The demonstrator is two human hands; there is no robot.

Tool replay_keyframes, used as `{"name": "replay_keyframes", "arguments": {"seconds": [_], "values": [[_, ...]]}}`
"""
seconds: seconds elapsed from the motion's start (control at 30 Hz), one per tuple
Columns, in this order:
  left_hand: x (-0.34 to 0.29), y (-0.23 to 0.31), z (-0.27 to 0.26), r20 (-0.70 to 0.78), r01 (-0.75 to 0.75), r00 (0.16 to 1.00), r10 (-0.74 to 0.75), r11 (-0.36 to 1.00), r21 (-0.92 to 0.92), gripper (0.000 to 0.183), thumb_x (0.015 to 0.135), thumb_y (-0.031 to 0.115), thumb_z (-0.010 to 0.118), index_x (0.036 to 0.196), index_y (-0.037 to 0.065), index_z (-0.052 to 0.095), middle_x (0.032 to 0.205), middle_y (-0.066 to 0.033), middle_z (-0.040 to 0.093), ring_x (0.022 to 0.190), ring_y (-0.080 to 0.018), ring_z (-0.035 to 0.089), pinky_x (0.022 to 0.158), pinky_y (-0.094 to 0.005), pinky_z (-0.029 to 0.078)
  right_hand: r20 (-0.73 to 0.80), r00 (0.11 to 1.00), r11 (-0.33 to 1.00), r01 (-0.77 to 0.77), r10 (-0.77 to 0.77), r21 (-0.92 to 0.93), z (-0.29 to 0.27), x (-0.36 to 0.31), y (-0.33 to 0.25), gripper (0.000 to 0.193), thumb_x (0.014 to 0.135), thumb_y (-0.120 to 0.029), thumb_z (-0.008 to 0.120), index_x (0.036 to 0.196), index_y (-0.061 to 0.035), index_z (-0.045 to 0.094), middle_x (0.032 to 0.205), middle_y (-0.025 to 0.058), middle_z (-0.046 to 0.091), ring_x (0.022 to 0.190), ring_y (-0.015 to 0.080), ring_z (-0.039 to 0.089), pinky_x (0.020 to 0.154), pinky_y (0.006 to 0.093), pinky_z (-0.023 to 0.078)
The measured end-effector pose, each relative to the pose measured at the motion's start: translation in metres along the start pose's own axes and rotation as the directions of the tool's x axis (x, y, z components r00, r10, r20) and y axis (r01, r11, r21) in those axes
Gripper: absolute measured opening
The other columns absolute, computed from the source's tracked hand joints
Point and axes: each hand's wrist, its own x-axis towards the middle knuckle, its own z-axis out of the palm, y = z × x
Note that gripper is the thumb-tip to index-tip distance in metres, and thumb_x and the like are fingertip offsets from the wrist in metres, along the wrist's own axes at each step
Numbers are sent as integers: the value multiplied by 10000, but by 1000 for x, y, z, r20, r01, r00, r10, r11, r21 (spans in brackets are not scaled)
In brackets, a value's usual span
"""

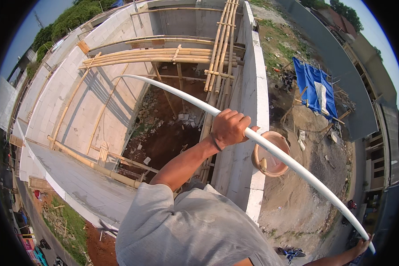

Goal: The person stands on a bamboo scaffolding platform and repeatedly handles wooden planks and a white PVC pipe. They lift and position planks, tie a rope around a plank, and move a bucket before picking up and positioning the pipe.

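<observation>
My left hand (229,127) is wrapped round a long white plastic pipe (184,95), a little in front of my chest. The pipe slants from over the walled space at upper left down to the lower right, looking curved in this wide view. At its lower right end my right hand (362,246) grips it, small and near the picture's rim. Just past my left hand, an orange-brown bucket (256,156) sits at the top of the white block wall (256,188). Something pale, perhaps a tool handle, shows at its rim; the pipe passes over part of the bucket.
Bamboo scaffold poles (164,56) span the walled space, and more run along the right wall (219,48). Far below lies dark soil (164,128) with rubble. Outside, a blue tarp shelter (312,86) stands on bare ground. Another block wall (71,177) runs at left.
</observation>
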Motion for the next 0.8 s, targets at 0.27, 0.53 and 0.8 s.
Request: {"name": "replay_keyframes", "arguments": {"seconds": [0.27, 0.53, 0.8], "values": [[125, 48, -8, -309, -194, 932, 188, 981, 14, 408, 767, 369, 742, 572, 135, 470, 513, -3, 431, 486, -180, 494, 506, -321, 383, -31, 946, 937, -316, 324, 152, -138, -49, 83, 401, 994, -251, 526, 1235, 66, 480, 1080, 137, 576, 995, 221, 553, 980, 337, 384], [248, 95, 1, -628, -412, 677, 384, 904, 109, 345, 728, 343, 814, 659, 103, 576, 584, -43, 524, 547, -228, 549, 582, -341, 427, -403, 901, 787, -362, 158, -500, -192, -134, -78, 221, 958, -135, 551, 1115, 19, 575, 1042, 109, 591, 999, 198, 555, 895, 287, 420], [316, 161, 24, -642, -399, 740, 200, 899, -181, 253, 773, 221, 709, 660, 15, 615, 558, -166, 587, 519, -319, 621, 481, -368, 462, -623, 670, 718, 190, 404, 670, -320, -194, -106, 243, 818, -144, 722, 989, 15, 654, 877, 98, 669, 825, 212, 656, 759, 313, 525]]}}
